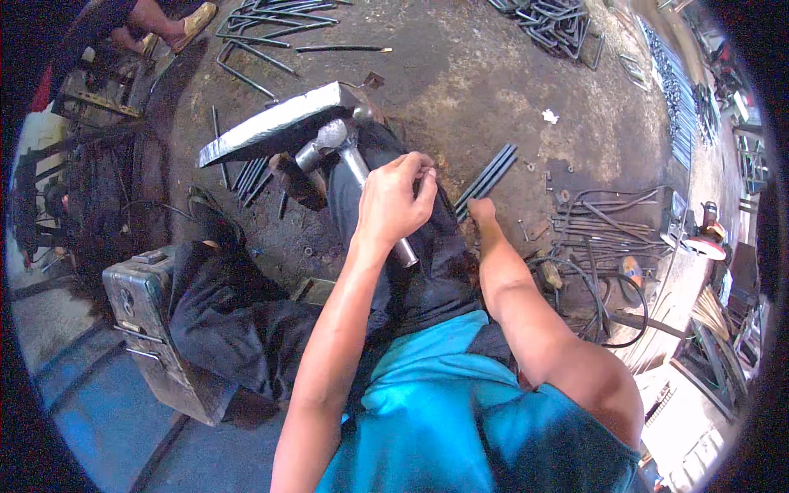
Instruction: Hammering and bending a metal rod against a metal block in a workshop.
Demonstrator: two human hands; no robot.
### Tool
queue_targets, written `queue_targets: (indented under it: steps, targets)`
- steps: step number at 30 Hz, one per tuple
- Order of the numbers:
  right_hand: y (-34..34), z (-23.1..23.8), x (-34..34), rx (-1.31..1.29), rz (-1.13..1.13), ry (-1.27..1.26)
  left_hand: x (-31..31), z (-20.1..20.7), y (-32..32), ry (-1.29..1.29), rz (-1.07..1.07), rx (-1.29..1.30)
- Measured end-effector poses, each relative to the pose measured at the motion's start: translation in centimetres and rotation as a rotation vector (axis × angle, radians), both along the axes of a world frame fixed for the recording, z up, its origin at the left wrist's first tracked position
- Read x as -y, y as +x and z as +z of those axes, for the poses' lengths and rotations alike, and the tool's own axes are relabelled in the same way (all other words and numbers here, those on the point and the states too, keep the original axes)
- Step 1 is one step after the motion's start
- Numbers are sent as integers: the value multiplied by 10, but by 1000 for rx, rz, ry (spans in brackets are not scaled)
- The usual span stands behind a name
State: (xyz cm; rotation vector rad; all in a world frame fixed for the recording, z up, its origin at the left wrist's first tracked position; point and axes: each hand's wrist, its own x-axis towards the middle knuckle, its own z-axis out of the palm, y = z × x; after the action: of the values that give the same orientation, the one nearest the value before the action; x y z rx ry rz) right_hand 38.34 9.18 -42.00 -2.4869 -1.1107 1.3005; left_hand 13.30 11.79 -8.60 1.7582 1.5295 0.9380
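We hold a steel hammer (353,164) across our dark trousers (411,283), its head far and left, its handle's end near us. Our left grip (399,197) is clamped around the handle, midway along it. The head sits in front of a pale-topped metal block (275,123) as we see it; we cannot tell whether they touch. Our right grip (483,210) reaches down to the near end of a few dark straight rods (497,171) on the floor (460,90); we cannot tell whether its fingers close on them. To the left of the hammer, more short rods (251,177) lie beneath the block, and a worn metal box (140,304) stands beside our left trouser leg. On our right are thin bars (604,223), a looped cable (643,316) and an orange-handled tool (631,271). Bent rods (267,37) lie far left, a tangled pile (555,33) far right, and another person's sandalled foot (193,29) rests at the far left.
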Motion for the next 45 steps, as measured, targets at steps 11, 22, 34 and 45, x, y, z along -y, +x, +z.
queue_targets:
  steps: [11,22,34,45]
  targets:
    - [15,-55,-3,164,-132,-77,-8,-3,6,45,5,30]
    - [-19,-16,-1,-207,-306,-191,-3,-8,-5,8,65,-14]
    - [64,-66,-12,-45,96,-17,-14,-2,22,74,39,72]
    - [-27,55,5,63,-121,182,-6,-6,0,77,97,85]
